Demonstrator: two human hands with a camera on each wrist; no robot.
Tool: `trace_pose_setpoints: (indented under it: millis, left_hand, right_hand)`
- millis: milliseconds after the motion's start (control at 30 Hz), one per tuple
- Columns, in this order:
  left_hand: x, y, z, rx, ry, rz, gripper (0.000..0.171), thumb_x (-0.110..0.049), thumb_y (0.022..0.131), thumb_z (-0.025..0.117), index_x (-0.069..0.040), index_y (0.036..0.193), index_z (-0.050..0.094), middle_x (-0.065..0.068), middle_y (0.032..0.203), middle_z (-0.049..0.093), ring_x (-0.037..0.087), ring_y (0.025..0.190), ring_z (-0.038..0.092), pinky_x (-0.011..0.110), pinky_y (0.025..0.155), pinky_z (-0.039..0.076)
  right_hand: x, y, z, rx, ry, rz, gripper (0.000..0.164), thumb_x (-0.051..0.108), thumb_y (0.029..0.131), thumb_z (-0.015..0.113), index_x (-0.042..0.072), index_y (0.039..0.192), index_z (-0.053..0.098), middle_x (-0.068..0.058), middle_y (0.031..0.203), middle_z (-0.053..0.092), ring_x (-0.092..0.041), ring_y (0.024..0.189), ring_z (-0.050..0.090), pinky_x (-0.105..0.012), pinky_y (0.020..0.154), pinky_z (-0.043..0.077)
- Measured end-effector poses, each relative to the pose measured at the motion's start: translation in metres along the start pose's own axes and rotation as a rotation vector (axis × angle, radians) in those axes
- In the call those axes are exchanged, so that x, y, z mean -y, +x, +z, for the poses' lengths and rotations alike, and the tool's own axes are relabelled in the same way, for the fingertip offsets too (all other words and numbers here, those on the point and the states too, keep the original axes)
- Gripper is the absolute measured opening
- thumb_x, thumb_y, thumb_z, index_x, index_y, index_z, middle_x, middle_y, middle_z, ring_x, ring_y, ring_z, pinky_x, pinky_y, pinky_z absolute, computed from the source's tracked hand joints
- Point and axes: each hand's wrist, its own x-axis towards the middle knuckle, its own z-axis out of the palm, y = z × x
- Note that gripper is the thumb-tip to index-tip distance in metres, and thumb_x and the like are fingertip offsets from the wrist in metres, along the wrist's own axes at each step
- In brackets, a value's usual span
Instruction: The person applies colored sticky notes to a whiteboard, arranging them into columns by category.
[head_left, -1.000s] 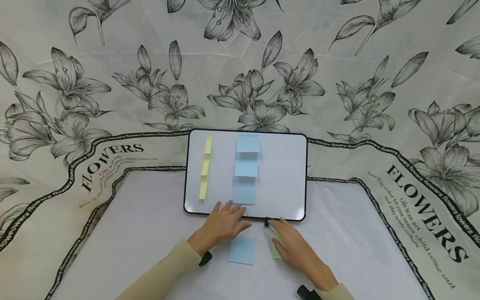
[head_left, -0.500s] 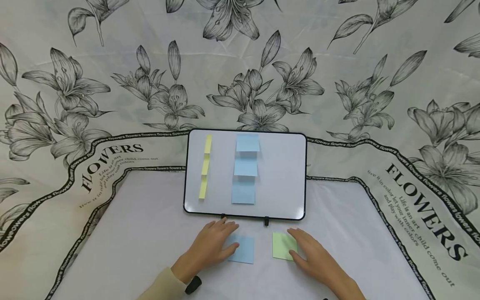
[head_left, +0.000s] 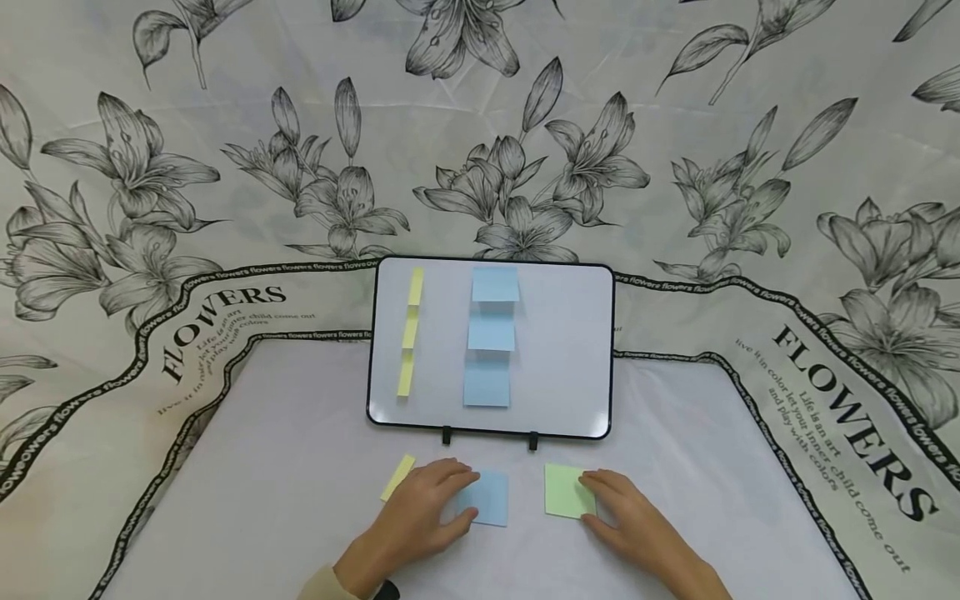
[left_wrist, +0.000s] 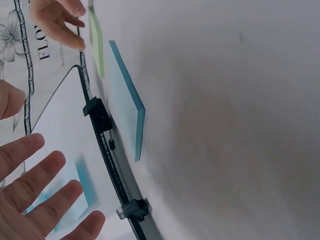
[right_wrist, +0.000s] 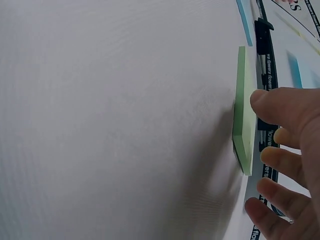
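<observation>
My left hand (head_left: 423, 512) hovers over the left edge of a blue sticky note pad (head_left: 487, 498), its fingers spread in the left wrist view. Just behind that hand, a narrow yellow sticky note pad (head_left: 397, 477) is partly covered. At the right edge of a light green sticky note pad (head_left: 566, 490) is my right hand (head_left: 630, 517), fingers apart and thumb (right_wrist: 265, 102) overlapping the pad in the right wrist view. Beyond both hands stands a whiteboard (head_left: 566, 350), bearing a column of yellow strips (head_left: 410, 327) and a column of blue notes (head_left: 491, 332).
Two black feet (head_left: 533, 442) stick out under the whiteboard's front edge. A white cloth (head_left: 285, 433) covers the table. Behind it hangs a flower-printed cloth (head_left: 517, 167) with a black lettered border.
Both hands have drawn back from the whiteboard's lower edge toward the pads. The left hand has moved down and left, uncovering the yellow pad; the right has moved right, uncovering the green one.
</observation>
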Motion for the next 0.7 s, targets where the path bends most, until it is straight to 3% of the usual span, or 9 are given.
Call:
trace_pose_setpoints:
  millis: [267,700]
  left_hand:
    - [-0.009,0.003,0.001,0.056,-0.036,-0.022,0.040,-0.038,0.091,0.076,-0.018,0.125,0.073,-0.001,0.127,0.070,0.017,0.122,0.065,0.041,0.094,0.058]
    - [-0.018,0.007,0.013,0.064,-0.086,0.049,0.036,-0.035,0.092,0.076,-0.017,0.124,0.074,0.000,0.126,0.071,0.020,0.123,0.066,0.041,0.094,0.059]
  right_hand:
    - [-0.001,0.004,0.009,0.000,0.021,-0.053,0.046,0.023,0.075,0.092,0.006,0.115,0.076,-0.005,0.122,0.071,-0.026,0.116,0.066,-0.045,0.093,0.057]
    - [0.002,0.005,0.005,0.084,0.035,-0.041,0.029,0.019,0.079,0.088,0.013,0.106,0.077,-0.005,0.124,0.070,-0.027,0.116,0.066,-0.046,0.094,0.057]
